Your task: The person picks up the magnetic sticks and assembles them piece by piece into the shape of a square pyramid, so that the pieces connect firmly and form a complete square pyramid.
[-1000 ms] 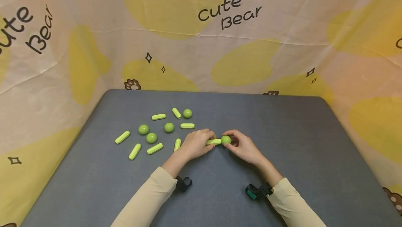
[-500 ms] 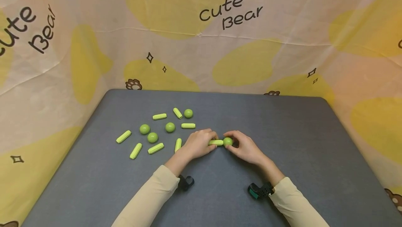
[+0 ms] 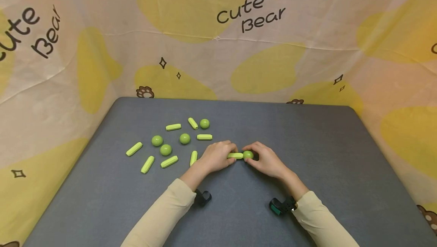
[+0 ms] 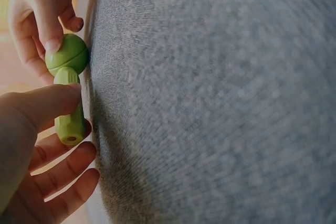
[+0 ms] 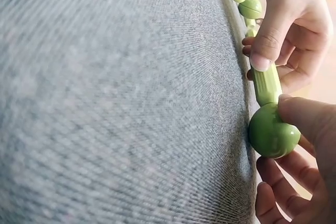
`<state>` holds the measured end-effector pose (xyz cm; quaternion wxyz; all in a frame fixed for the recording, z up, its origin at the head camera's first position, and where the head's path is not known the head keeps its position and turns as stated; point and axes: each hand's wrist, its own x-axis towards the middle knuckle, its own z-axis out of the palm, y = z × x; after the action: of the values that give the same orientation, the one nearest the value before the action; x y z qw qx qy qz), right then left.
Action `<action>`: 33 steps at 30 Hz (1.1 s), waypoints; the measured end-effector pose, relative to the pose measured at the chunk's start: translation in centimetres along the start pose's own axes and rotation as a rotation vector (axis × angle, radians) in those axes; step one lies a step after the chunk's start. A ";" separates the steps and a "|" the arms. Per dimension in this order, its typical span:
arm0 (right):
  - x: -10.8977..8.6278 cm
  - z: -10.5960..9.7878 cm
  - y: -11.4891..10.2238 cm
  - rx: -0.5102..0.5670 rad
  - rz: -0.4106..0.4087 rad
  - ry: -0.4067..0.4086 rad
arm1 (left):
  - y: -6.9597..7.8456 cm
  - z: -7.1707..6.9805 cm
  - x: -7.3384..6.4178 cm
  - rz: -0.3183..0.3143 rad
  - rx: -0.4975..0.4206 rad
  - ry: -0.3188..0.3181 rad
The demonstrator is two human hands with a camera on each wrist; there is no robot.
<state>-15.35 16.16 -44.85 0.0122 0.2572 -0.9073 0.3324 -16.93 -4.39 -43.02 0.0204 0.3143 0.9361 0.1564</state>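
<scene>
My left hand (image 3: 217, 156) pinches a light green ribbed stick (image 4: 69, 124) between thumb and fingers, and a small hole shows in its near end in the left wrist view. A shiny green ball (image 5: 273, 131), with a seam line around it, is pinched by my right hand (image 3: 268, 160). Stick and ball meet end to end, in line between the two hands; whether they are joined I cannot tell. The right wrist view shows the stick's ribs (image 5: 266, 85) running up to the ball.
Left of the hands, several loose green balls (image 3: 165, 150) and several ribbed sticks (image 3: 147, 164) lie scattered on the grey table (image 3: 307, 140). One stick (image 3: 193, 158) lies right beside the left forearm. A patterned cloth (image 3: 266, 65) hangs behind the table and along its sides.
Ball and stick have shifted slightly to the right in the head view since a second ago, along with both hands. Over the last half second almost nothing has moved.
</scene>
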 end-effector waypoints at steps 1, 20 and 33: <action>0.0 0.0 0.0 0.002 0.001 -0.001 | 0.0 0.0 0.0 0.000 0.002 0.000; -0.3 -0.2 0.1 -0.008 0.008 0.001 | -3.4 -3.9 -3.0 -0.103 -0.061 0.203; -0.4 -0.2 0.1 0.004 0.006 0.008 | -7.3 -6.0 -5.3 -0.379 -0.108 0.335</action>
<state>-15.05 16.59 -44.81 0.0143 0.2533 -0.9073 0.3354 -17.80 -14.72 -39.93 -0.0893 0.1017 0.9589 0.2492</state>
